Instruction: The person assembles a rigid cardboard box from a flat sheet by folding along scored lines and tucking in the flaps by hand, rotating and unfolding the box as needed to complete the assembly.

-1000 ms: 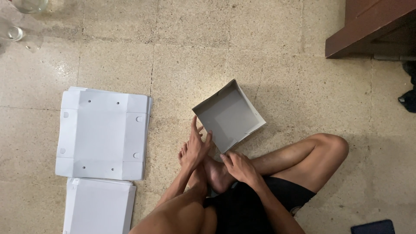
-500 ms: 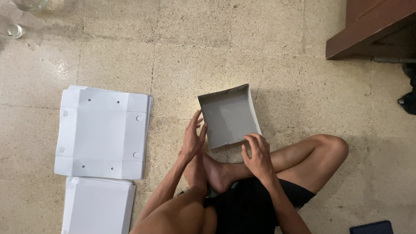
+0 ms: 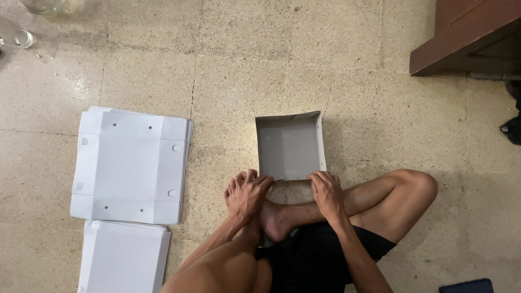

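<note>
Speckled beige stone tiles [image 3: 244, 65], glossy and split by thin dark grout lines, cover the floor where a person sits cross-legged. Directly ahead of the crossed legs stands a shallow grey-white cardboard box [image 3: 290, 145], open on top, with smooth matte walls folded upright and its near edge toward the person. The left hand [image 3: 245, 192] rests at the box's near left corner, fingers spread and lightly curled, tips touching the cardboard edge. The right hand [image 3: 325, 191] presses on the near right corner, fingers bent over the rim; whether either hand truly pinches the card is hard to make out. To the left, well apart, lies a stack of flat white unfolded box blanks [image 3: 130, 165] with small punched holes, and just beside it a second pile [image 3: 124, 255] cut off by the frame's bottom. A dark brown wooden furniture corner [image 3: 467, 32] is cropped at upper right; clear glassware [image 3: 24, 38] sits blurred at upper left.
</note>
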